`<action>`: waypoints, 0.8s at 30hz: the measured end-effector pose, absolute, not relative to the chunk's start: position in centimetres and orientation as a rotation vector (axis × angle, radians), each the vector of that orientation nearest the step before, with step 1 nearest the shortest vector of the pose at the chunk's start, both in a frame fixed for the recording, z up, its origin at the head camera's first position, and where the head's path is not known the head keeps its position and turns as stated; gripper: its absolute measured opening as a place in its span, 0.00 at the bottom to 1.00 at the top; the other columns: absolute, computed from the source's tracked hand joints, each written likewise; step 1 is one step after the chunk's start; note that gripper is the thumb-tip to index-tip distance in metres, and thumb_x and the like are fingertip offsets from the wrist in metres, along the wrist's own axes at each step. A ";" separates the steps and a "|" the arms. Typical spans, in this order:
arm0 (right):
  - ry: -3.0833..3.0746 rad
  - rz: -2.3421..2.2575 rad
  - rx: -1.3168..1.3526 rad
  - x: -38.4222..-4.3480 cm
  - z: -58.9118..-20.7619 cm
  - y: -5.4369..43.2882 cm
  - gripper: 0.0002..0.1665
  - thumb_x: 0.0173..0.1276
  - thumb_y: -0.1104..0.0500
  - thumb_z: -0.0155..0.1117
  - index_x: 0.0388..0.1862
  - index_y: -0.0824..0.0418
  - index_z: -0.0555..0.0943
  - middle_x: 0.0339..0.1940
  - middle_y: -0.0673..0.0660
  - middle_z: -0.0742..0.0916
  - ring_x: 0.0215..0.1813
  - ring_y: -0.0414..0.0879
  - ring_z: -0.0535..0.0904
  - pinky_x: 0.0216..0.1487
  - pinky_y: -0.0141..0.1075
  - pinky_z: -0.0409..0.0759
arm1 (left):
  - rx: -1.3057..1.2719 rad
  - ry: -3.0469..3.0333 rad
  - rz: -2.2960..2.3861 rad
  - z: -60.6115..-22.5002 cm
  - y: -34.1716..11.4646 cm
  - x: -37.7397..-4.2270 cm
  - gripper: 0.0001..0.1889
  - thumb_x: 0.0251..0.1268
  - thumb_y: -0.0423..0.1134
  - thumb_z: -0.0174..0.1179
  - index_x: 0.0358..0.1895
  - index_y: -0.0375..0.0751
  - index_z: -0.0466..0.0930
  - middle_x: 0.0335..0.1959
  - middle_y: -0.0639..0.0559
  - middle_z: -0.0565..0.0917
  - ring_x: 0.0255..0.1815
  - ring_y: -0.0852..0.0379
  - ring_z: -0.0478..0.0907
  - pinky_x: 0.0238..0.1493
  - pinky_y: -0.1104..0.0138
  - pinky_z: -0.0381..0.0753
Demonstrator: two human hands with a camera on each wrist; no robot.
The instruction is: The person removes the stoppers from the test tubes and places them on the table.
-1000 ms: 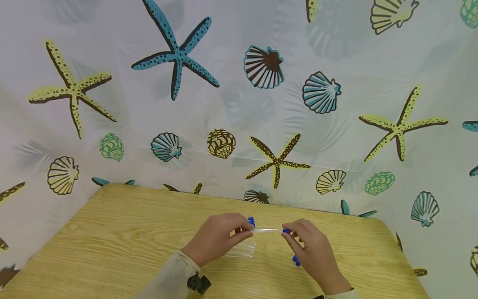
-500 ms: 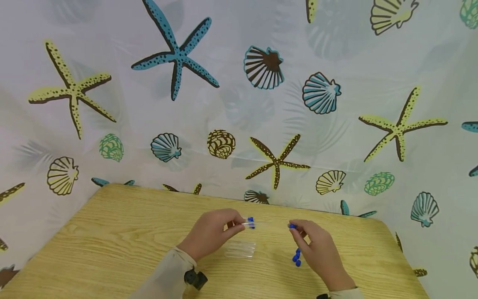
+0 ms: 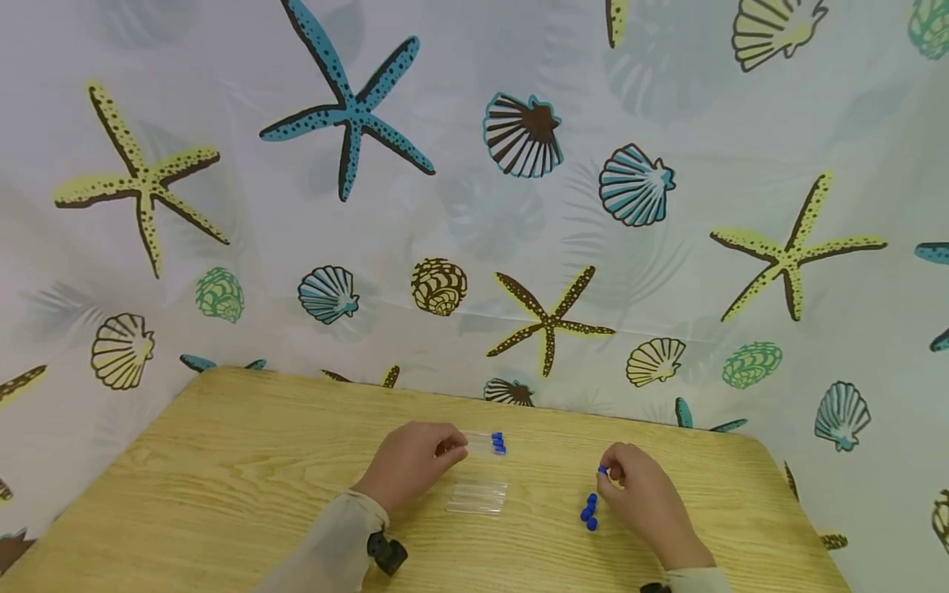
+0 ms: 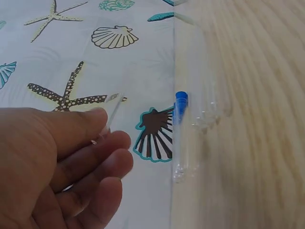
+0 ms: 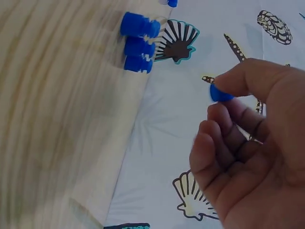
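My left hand (image 3: 411,465) pinches a slim clear tube (image 4: 113,109) between thumb and forefinger. In the left wrist view its upper end stands out past the fingertips, while the rest is hidden by the fingers. In my right hand (image 3: 639,490), a small blue cap (image 5: 220,93) sits between thumb and forefinger, the other fingers curled below. Close beside the left fingertips lie several clear tubes with blue ends (image 3: 499,443). Nearer to me is a row of uncapped clear tubes (image 3: 477,498). Loose blue caps (image 3: 589,511) lie in a small cluster left of the right hand.
A wood-grain table (image 3: 259,469) carries everything. Behind it, and along both sides, hangs a white curtain (image 3: 460,206) printed with starfish and shells. Black wrist cameras (image 3: 387,553) are worn at both cuffs.
The hands have drawn apart: the left moved left with the tube, and the right moved right and toward me with the blue cap. More of the loose caps shows now.
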State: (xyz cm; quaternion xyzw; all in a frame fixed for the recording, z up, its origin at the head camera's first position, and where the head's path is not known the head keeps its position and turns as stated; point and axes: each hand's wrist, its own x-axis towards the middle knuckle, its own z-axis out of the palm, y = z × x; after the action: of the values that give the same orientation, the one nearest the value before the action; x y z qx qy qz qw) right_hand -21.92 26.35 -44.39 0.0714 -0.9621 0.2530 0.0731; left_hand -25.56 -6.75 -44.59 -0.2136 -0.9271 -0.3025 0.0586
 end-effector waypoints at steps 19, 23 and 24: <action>-3.145 0.818 0.079 -22.6 -46.5 28.1 0.06 0.67 0.66 0.69 0.35 0.57 0.81 0.28 0.49 0.82 0.31 0.43 0.75 0.36 0.41 0.77 | -0.476 -2.921 -0.972 -47.4 -7.4 -26.5 0.06 0.71 0.35 0.67 0.46 0.47 0.90 0.40 0.56 0.89 0.42 0.56 0.85 0.47 0.54 0.85; -3.149 0.816 0.097 -22.5 -46.7 28.2 0.07 0.67 0.66 0.70 0.34 0.57 0.81 0.28 0.48 0.82 0.31 0.43 0.75 0.35 0.40 0.76 | -0.488 -2.943 -0.953 -47.6 -7.2 -26.6 0.04 0.70 0.36 0.68 0.43 0.49 0.90 0.38 0.58 0.88 0.40 0.58 0.84 0.46 0.55 0.85; -3.150 0.819 0.094 -22.5 -46.7 28.2 0.07 0.68 0.65 0.71 0.34 0.56 0.81 0.28 0.48 0.82 0.30 0.43 0.74 0.35 0.40 0.76 | -0.491 -2.951 -0.949 -47.6 -7.2 -26.7 0.04 0.70 0.37 0.68 0.42 0.50 0.90 0.38 0.59 0.88 0.40 0.58 0.84 0.46 0.55 0.84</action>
State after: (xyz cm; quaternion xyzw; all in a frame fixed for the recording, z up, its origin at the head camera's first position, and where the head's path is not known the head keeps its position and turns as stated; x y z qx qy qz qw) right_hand -22.54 28.19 -46.73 0.0287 -0.9659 0.2511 -0.0570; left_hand -26.68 -7.20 -47.58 -0.1565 -0.9403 -0.3023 0.0015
